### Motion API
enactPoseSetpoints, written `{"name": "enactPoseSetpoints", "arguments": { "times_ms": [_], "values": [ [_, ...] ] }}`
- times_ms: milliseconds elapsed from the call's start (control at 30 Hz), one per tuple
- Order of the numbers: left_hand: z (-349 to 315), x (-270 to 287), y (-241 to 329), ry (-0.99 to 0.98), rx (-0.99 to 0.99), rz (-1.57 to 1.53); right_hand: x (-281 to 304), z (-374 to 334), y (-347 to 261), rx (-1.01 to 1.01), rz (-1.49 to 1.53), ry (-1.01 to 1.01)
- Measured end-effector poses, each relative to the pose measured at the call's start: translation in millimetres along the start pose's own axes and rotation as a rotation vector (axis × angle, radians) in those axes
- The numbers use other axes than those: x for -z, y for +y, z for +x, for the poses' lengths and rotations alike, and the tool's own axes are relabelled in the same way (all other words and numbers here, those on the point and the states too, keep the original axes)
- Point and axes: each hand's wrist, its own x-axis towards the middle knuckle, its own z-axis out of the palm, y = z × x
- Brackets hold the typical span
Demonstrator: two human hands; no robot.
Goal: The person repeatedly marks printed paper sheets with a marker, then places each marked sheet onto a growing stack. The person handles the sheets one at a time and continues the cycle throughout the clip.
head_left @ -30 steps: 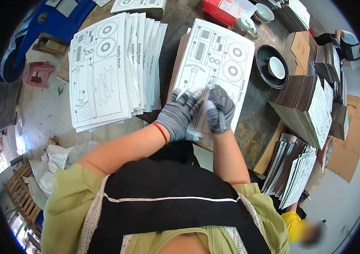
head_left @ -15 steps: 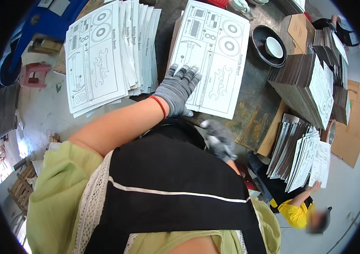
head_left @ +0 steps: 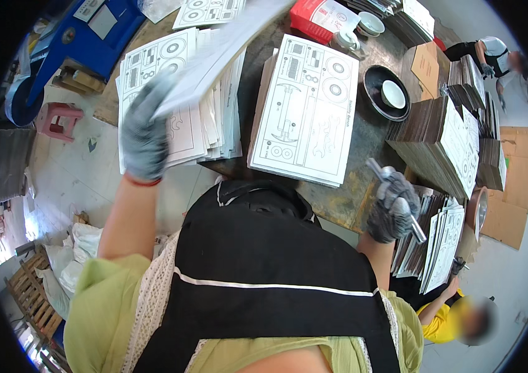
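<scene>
Scuffed tabletop (head_left: 350,200) | knit-gloved left hand (head_left: 145,132) pinching flat sheet (head_left: 222,59) | right hand (head_left: 391,208) curled round metallic rod (head_left: 420,232)

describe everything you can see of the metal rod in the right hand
The rod is slim, straight and silvery, apparently metal. The grey-gloved right hand is closed around its middle, hiding that stretch, while an end sticks out on either side of the fist. It slants from upper left to lower right in the picture, its upper end showing against the dark table.
</scene>
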Motion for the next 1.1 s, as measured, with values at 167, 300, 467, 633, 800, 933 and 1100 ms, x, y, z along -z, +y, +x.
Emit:
{"name": "enactPoseSetpoints", "arguments": {
  "times_ms": [167,300,467,633,800,933,1100],
  "values": [
    [-84.4,111.2,-67.8,-0.377,0.208,0.943,-25.1,-10.1,27.6,-0.188,-0.021,0.090],
    [-96.7,86.3,-66.7,-0.617,0.282,1.002,-32.3,-1.9,55.5,-0.206,0.035,0.029],
    [-48.3,-58.7,-32.6,-0.679,0.003,0.398,-49.2,28.2,101.0,-0.379,0.081,0.125],
    [-45.7,-159.0,-40.4,-1.174,0.067,0.734,-58.9,63.5,175.0,-0.372,0.342,0.153],
    [-53.3,-166.9,-50.5,-1.195,0.088,0.698,-69.0,61.8,205.8,-0.277,0.322,0.163],
    [-57.5,-172.4,-51.5,-1.182,0.079,0.727,-74.4,36.0,189.4,-0.324,-0.298,0.022],
    [-60.2,-173.8,-49.8,-1.178,0.082,0.799,-79.4,-25.0,134.6,-0.166,-0.487,-0.245]
  ]
}}
